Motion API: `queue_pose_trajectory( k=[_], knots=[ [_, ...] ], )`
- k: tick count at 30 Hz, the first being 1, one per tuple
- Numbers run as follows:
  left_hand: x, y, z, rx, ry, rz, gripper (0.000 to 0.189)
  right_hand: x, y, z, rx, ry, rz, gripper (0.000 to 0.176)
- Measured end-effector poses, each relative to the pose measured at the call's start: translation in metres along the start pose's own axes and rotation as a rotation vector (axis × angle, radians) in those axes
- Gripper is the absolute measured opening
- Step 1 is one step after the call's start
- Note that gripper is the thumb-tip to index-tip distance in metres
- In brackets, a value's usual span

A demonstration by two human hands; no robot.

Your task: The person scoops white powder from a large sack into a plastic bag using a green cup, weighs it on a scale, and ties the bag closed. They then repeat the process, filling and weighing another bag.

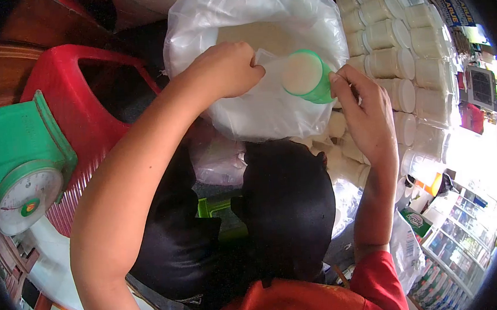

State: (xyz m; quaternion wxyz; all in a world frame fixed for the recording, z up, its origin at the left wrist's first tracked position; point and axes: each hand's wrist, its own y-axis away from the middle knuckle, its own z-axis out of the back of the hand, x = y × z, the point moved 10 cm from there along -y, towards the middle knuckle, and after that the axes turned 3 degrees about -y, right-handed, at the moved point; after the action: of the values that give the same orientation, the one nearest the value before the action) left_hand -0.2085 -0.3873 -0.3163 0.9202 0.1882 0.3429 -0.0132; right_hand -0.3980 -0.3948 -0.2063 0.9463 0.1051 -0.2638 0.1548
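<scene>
A green cup full of a white grainy substance is in my right hand, gripped at its right side by thumb and fingers. The cup is tilted, its mouth facing left. My left hand is closed, its fingers pinching what looks like a thin clear plastic bag beside the cup's mouth. Both hands are over a large sack lined with clear plastic, which holds more of the pale substance. How far the small bag extends is hard to see against the liner.
Stacked lidded tubs rise on the right, close to my right hand. A red plastic stool and a green dial scale stand on the left. My knees are below the sack, and a glass display case is at the lower right.
</scene>
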Motion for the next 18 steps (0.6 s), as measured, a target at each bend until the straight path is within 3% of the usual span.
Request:
queue_pose_trajectory(
  k=[18],
  knots=[
    [-0.001, -0.002, -0.008, 0.079, -0.066, 0.022, 0.031, 0.007, -0.001, -0.022, 0.007, 0.057, 0.152, 0.028]
  ],
)
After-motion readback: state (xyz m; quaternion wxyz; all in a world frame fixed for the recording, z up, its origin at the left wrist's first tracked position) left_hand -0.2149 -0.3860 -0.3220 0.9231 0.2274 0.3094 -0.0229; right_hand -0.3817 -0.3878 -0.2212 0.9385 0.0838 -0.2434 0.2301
